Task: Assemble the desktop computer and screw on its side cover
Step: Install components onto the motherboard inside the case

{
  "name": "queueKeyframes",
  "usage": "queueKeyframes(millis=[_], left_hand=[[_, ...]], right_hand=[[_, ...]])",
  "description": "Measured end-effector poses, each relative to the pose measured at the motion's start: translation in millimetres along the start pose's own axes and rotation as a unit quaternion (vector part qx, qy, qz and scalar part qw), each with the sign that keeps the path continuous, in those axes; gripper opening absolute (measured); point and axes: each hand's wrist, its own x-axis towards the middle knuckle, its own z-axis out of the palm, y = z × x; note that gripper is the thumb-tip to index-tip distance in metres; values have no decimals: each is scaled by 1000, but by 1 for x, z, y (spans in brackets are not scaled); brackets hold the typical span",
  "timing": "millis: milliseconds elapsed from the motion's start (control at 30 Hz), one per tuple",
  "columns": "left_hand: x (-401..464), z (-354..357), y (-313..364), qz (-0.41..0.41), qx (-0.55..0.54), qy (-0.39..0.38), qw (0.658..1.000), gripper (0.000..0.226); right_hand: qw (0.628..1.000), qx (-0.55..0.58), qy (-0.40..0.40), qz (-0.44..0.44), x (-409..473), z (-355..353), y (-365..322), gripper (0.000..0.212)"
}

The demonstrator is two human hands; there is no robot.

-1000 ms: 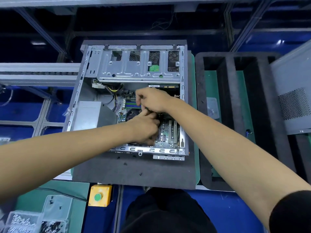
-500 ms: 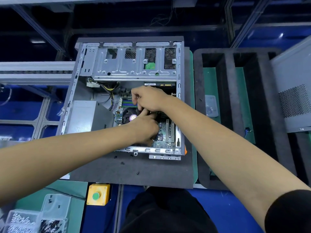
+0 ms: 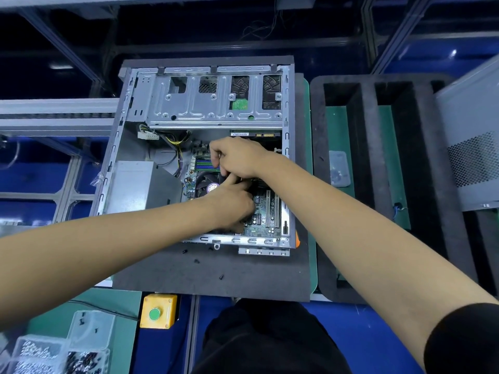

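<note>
Your right hand (image 3: 239, 157) is reaching into the open computer case (image 3: 205, 147) with its fingers curled down over the top edge of the CPU fan (image 3: 208, 183); whatever they are pinching is hidden under the knuckles, so you cannot tell what it is. Your left hand (image 3: 233, 205) is lying just below it, over the motherboard (image 3: 263, 211), with its index finger stretched up to touch the underside of your right hand and the other fingers curled under; whether they are holding anything cannot be told.

The case is lying on its side, cover off, on a dark foam mat (image 3: 213, 273). Inside the case, the drive cage (image 3: 213, 99) is sitting at the far end and the grey power supply (image 3: 129, 184) is sitting left of the fan. Several small black screws (image 3: 196, 261) are lying loose on the mat just in front of the case. Right of the case, a black foam tray (image 3: 367, 171) is standing with 2 long slots showing, and a perforated grey side cover (image 3: 469, 147) is leaning at its far right. Near and left of the case, a yellow box with a green button (image 3: 158, 311) is sitting beside clear bins of screws (image 3: 54, 352).
</note>
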Motion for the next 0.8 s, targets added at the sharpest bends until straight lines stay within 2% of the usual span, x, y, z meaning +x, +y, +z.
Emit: queueKeyframes(millis=[233, 467, 667, 800], left_hand=[[0, 3, -1, 9, -15, 24, 1000, 30], [0, 1, -1, 8, -7, 6, 1000, 32], [0, -3, 1, 16, 48, -9, 999, 34], [2, -7, 5, 31, 95, 2, 995, 21]], right_hand=[[1000, -2, 0, -2, -1, 0, 0, 31], [1000, -4, 2, -3, -1, 0, -1, 30], [1000, -12, 7, -6, 0, 1, 1, 25], [1000, -16, 11, -11, 1, 2, 2, 25]])
